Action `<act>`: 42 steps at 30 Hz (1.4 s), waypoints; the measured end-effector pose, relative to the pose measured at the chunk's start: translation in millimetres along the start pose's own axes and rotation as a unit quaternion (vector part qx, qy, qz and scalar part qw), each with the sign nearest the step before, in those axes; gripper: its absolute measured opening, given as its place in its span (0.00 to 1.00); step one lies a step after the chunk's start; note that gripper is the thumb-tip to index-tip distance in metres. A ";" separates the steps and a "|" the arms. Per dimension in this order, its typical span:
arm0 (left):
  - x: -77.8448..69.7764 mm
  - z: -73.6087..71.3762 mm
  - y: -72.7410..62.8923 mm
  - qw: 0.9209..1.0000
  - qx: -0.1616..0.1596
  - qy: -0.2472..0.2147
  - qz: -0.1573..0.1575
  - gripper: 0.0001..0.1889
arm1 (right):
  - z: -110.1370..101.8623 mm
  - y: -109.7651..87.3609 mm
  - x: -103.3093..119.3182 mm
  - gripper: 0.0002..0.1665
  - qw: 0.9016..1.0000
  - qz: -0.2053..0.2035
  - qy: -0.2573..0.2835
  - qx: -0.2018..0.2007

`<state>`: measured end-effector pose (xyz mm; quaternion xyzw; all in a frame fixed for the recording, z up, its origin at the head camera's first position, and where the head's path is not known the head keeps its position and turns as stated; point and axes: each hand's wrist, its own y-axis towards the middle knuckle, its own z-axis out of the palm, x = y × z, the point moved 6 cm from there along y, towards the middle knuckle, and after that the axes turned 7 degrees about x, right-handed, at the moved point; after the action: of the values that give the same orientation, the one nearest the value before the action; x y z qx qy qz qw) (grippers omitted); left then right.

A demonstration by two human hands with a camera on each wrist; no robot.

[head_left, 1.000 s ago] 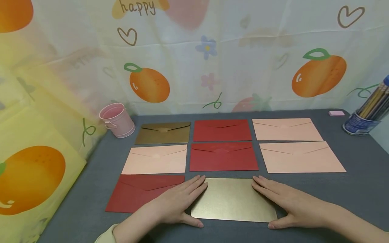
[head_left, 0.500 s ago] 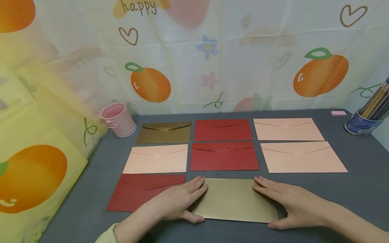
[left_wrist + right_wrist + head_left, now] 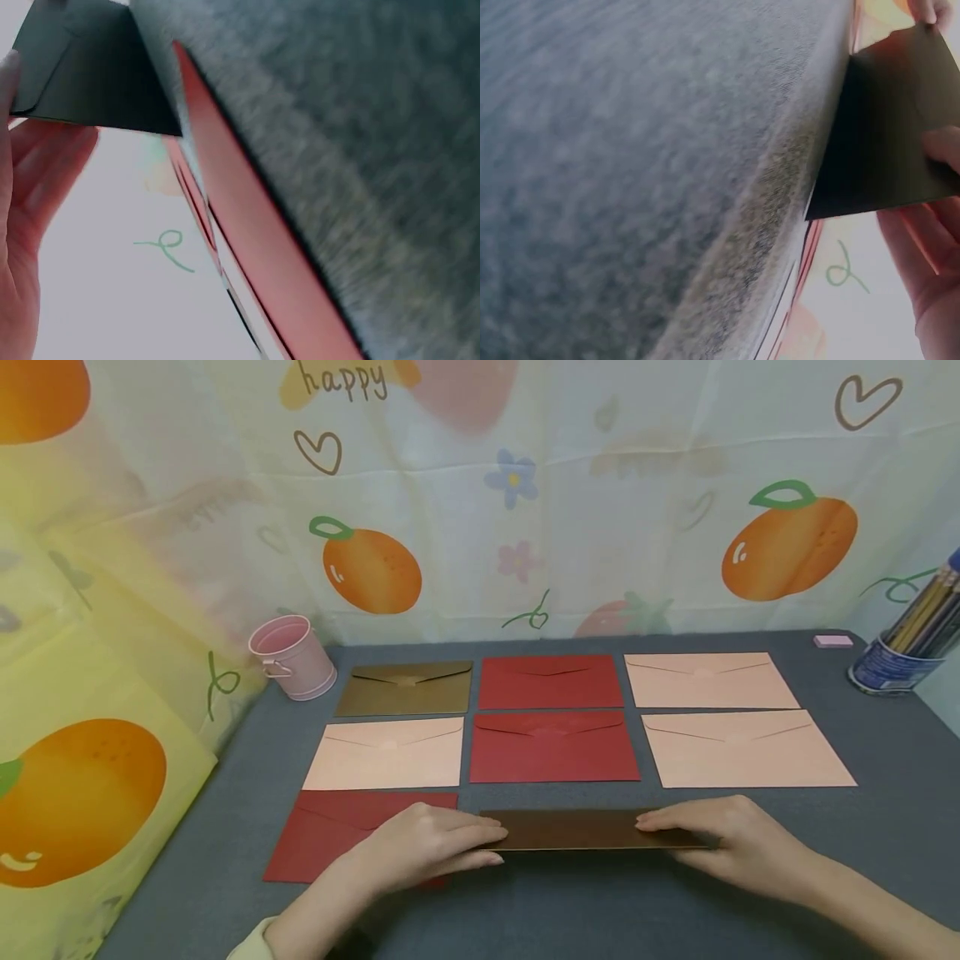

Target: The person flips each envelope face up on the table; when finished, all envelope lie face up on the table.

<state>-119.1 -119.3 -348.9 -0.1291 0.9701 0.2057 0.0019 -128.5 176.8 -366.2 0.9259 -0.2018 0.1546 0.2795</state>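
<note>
A gold envelope is tilted up off the table at the front, between both hands. My left hand pinches its left end between thumb and fingers; in the left wrist view the envelope shows a dark face with a flap line. The right end is pinched by my right hand, with the thumb on one face and the fingers on the other in the right wrist view, where the envelope looks dark. Under the left hand, a red envelope lies flat and is partly covered.
Behind lie a brown-gold envelope, red envelopes and pale pink envelopes in rows on the grey table. A pink bucket stands back left. At right are a pen holder and a pink block.
The gold envelope lay flat under both hands. Now its near edge is raised from the table, and the hands have turned and closed their grip on its ends.
</note>
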 end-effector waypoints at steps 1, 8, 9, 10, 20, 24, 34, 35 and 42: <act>0.2 -3.9 0.5 1.000 -0.022 0.001 0.008 0.16 | -1.8 1.4 0.5 0.17 1.000 -0.004 0.007 -0.014; 8.3 -14.1 1.9 0.995 -0.057 -0.071 -0.034 0.12 | -7.3 9.4 0.4 0.21 0.997 0.056 0.039 -0.027; 9.7 -14.0 1.9 0.994 -0.057 -0.080 -0.040 0.12 | -7.7 9.8 0.0 0.26 0.997 0.060 0.036 -0.030; 11.5 -14.1 1.8 0.993 -0.059 -0.092 -0.049 0.12 | -7.9 10.1 -0.7 0.27 0.997 0.061 0.034 -0.035; 44.7 -7.6 -6.2 0.903 -0.096 -0.318 -0.273 0.06 | -8.2 14.3 -15.2 0.17 0.974 0.185 0.117 -0.057; 57.9 5.3 -13.4 0.847 -0.065 -0.366 -0.380 0.07 | 0.6 14.1 -27.3 0.17 0.945 0.264 0.194 -0.021; 71.4 26.3 -21.3 0.815 0.015 -0.397 -0.422 0.16 | 19.9 12.7 -44.9 0.25 0.923 0.300 0.237 0.049; 71.5 26.7 -21.5 0.818 0.020 -0.389 -0.423 0.17 | 19.9 12.6 -45.4 0.25 0.925 0.302 0.225 0.052; 69.5 30.0 -21.5 0.843 0.052 -0.327 -0.424 0.17 | 18.7 15.4 -44.3 0.24 0.948 0.285 0.129 0.067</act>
<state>-182.3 -143.7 -388.9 -0.4525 0.7735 0.1642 0.4124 -170.9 166.9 -391.7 0.8187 -0.4082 0.3593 0.1845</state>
